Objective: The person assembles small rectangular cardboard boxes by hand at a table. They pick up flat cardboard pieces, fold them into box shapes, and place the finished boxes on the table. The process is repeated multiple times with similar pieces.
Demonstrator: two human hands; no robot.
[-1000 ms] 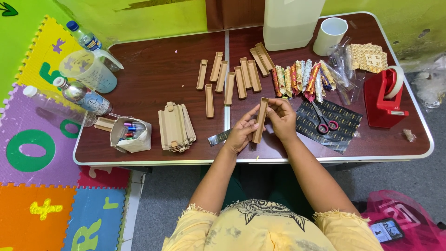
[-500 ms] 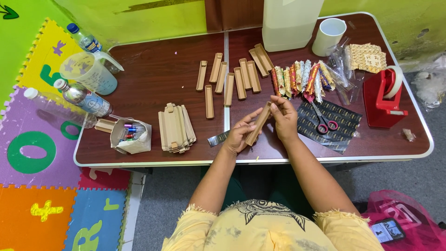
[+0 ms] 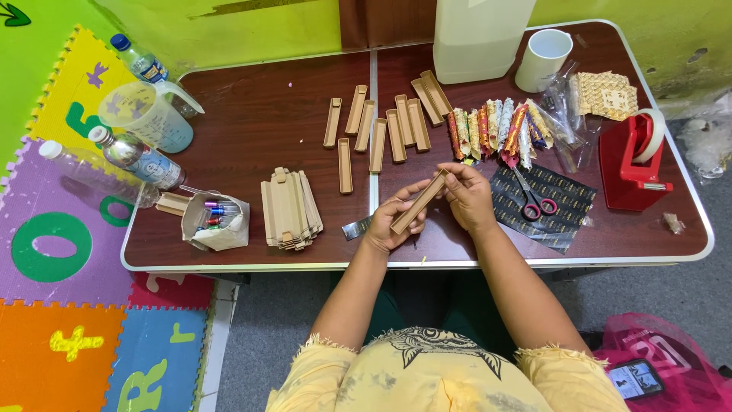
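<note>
Both my hands hold one long, narrow brown cardboard tray (image 3: 418,203) tilted over the dark wooden table (image 3: 259,130). My left hand (image 3: 390,221) grips its lower end, my right hand (image 3: 467,195) its upper end. Several finished cardboard trays (image 3: 389,126) lie in a row further back. A stack of flat cardboard blanks (image 3: 290,210) sits to the left of my hands. A small grey strip (image 3: 355,227) lies on the table by my left hand.
Red-handled scissors (image 3: 534,200) lie on a black patterned sheet (image 3: 553,202) at the right, next to a red tape dispenser (image 3: 631,159). Colourful wrapped sticks (image 3: 499,128), a white cup (image 3: 543,59), a paper box of pens (image 3: 215,221) and plastic bottles (image 3: 136,156) stand around.
The cardboard tray has turned from nearly upright to a slant in my hands, and my hands have spread along it toward its two ends.
</note>
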